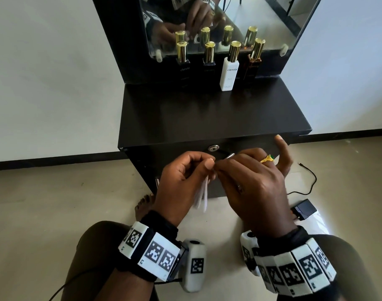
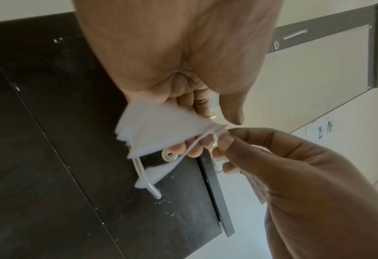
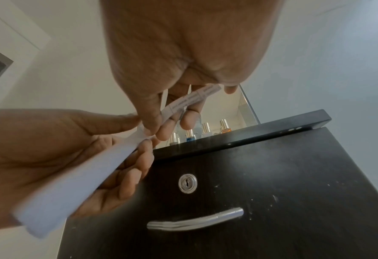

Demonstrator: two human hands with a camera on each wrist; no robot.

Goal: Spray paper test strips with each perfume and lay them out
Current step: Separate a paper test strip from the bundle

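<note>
White paper test strips (image 1: pixel 200 196) bunched in left hand (image 1: pixel 181 183), fingers curled round them, in front of black desk (image 1: pixel 211 114) drawer. Right hand (image 1: pixel 250 187) pinches one strip's top end (little finger sticking out). Four gold-capped perfume bottles (image 1: pixel 229 66) stand at desk's back by mirror (image 1: pixel 218 20).

matt paper strips (image 3: pixel 68 184), glossy gold metal caps (image 1: pixel 234 51)
</note>
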